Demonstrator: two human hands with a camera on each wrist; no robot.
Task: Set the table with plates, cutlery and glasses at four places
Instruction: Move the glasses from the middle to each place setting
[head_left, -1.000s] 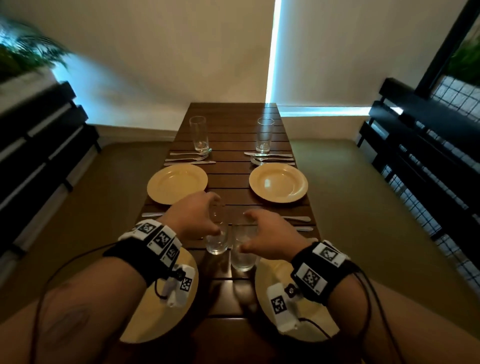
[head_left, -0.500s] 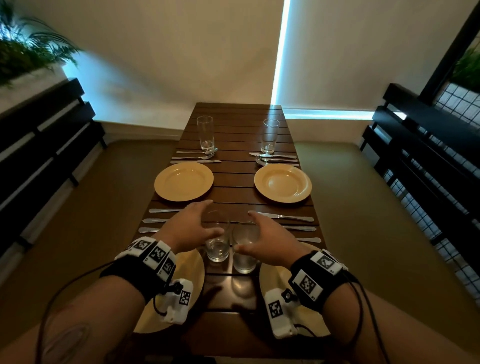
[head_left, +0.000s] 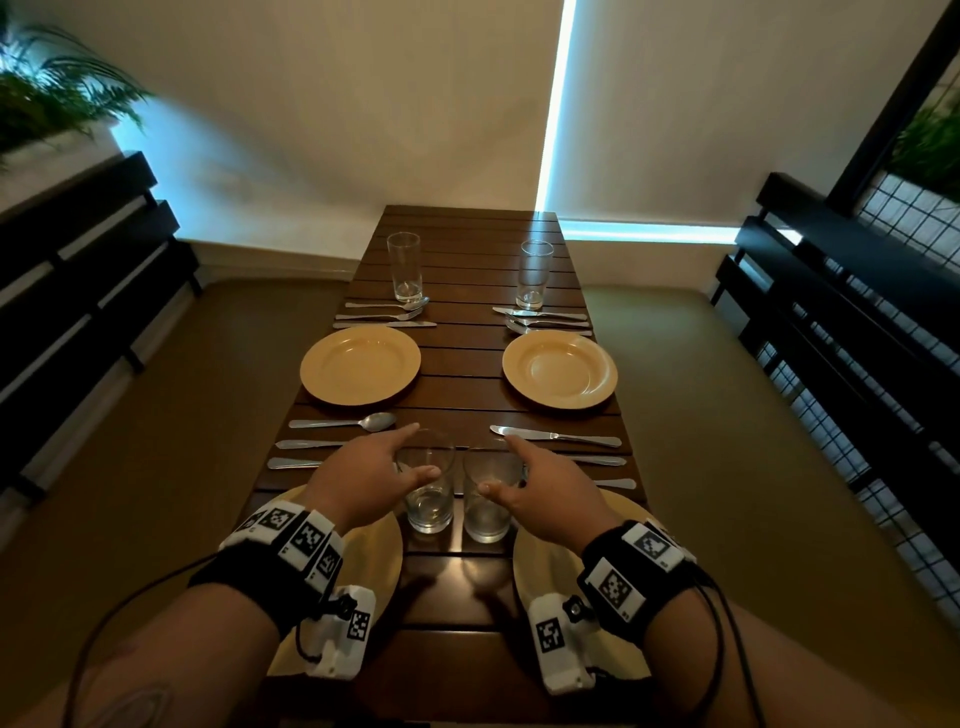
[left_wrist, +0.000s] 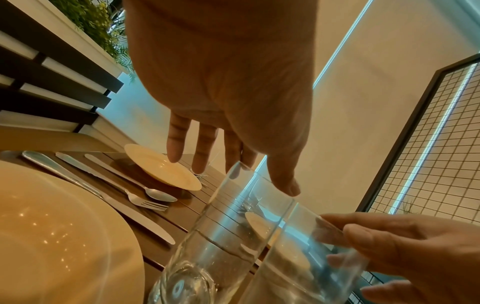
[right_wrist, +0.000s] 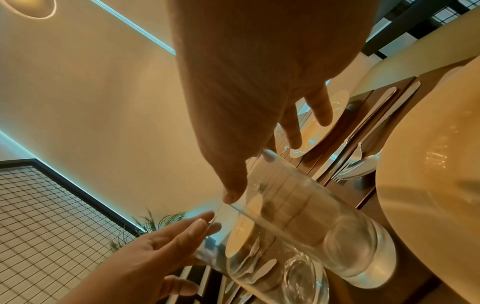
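Observation:
Two empty clear glasses stand side by side at the near middle of the dark slatted table (head_left: 462, 358), between two yellow plates (head_left: 376, 556) (head_left: 537, 571). My left hand (head_left: 418, 451) is open beside the left glass (head_left: 428, 506) (left_wrist: 221, 236), fingers straight, thumb near its rim. Mirroring it, my right hand (head_left: 497, 464) is open beside the right glass (head_left: 487, 514) (right_wrist: 311, 216), its thumb also near the rim. Neither hand holds anything. A spoon (head_left: 343, 422) and other cutlery lie left of my hands, a knife (head_left: 556, 436) and more to the right.
The far end holds two yellow plates (head_left: 360, 365) (head_left: 560, 370), cutlery sets and two tall glasses (head_left: 404, 267) (head_left: 535, 275). Black slatted benches (head_left: 78, 291) (head_left: 857, 322) flank the table. A plant (head_left: 47, 98) sits at the far left, a wire grid panel (head_left: 909, 218) at the right.
Both hands gripped the two glasses a second ago. They have since let go and opened, fingers spread away from the glasses, which now stand on the table.

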